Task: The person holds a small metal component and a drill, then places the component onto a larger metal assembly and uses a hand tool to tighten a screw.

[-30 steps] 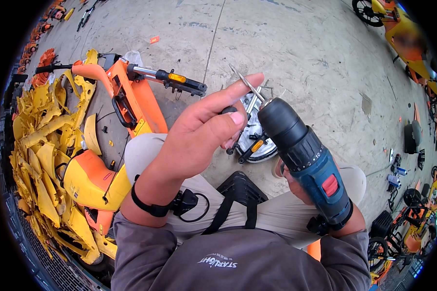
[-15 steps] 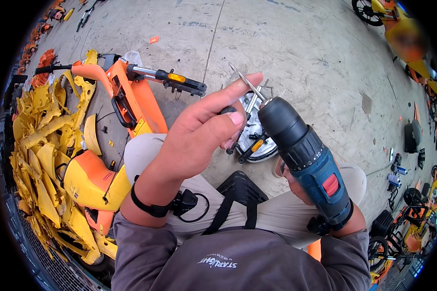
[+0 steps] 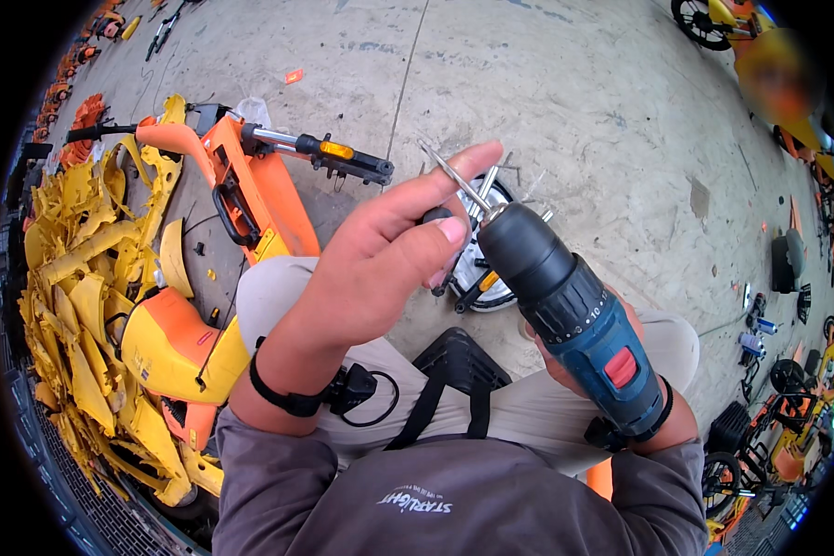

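Note:
My left hand (image 3: 371, 269) is curled around a small dark object (image 3: 435, 215), mostly hidden by my fingers, with the index finger extended. My right hand (image 3: 558, 364) grips a blue and black cordless drill (image 3: 584, 338) with a red switch, and is largely hidden under it. A long silver bit (image 3: 459, 180) sticks from the chuck across my left index finger; whether they touch I cannot tell. Below my hands on the concrete lies a round white tray-like object (image 3: 499, 301) with a dark rim, carrying metal tubes and black parts.
Yellow broken panels (image 3: 83, 306) are piled at left beside an orange scooter frame (image 3: 269, 190) and a yellow-orange body piece (image 3: 185, 352). Scooters (image 3: 788, 389) and loose parts line the right. A black strapped object (image 3: 454, 357) sits between my legs.
The drill has shifted left and slightly down, with its bit now angled farther left over my left index finger. My left hand has stayed almost still.

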{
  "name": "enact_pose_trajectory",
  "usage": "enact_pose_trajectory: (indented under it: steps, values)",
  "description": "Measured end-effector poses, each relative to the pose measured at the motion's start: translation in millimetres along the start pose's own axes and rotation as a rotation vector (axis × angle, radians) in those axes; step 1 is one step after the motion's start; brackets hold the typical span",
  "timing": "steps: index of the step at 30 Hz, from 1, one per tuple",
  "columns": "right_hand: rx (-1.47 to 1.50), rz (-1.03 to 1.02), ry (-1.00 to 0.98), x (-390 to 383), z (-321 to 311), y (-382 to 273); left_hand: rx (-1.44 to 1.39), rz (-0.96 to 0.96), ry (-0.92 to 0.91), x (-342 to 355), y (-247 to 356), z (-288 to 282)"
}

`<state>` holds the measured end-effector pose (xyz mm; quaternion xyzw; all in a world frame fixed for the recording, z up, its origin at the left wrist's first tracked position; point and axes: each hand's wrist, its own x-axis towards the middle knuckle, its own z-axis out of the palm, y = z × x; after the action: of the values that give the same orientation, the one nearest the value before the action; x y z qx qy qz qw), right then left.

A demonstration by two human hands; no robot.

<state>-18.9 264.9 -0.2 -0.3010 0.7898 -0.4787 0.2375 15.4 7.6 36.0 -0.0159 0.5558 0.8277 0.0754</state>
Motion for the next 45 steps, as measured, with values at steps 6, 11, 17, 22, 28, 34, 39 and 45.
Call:
enact_pose_trajectory:
  steps: [6, 11, 17, 22, 28, 34, 39, 45]
  values:
    - [0.023, 0.000, 0.104, -0.8, 4.1, -3.0, 0.049, 0.001, 0.046, -0.3, -1.0, 2.1]
    - [-0.034, -0.064, 0.101, -3.3, 2.4, 0.3, 0.074, -0.001, 0.053, 0.9, 0.1, 3.5]
    - [0.035, 0.053, 0.083, 1.1, 0.4, -6.3, 0.086, 0.030, 0.016, 0.8, 0.8, 2.8]
    - [-0.095, -0.042, 0.081, -2.1, 1.9, -2.0, 0.093, -0.009, 0.051, 0.2, 1.4, 4.0]
    - [0.149, 0.121, 0.143, -0.6, 5.6, -7.8, 0.091, 0.009, 0.029, 0.3, 1.8, 4.2]
    - [-0.058, 0.043, 0.036, 0.4, -0.3, -11.7, 0.105, -0.012, 0.022, -0.9, 2.0, 2.0]
    - [-0.059, 0.020, 0.067, -1.5, 2.0, -1.3, 0.064, -0.015, 0.035, 0.6, -0.2, 1.4]
    - [0.288, 0.071, -0.121, -5.7, -12.2, 0.7, 0.059, -0.010, 0.029, 0.0, 1.4, 2.3]
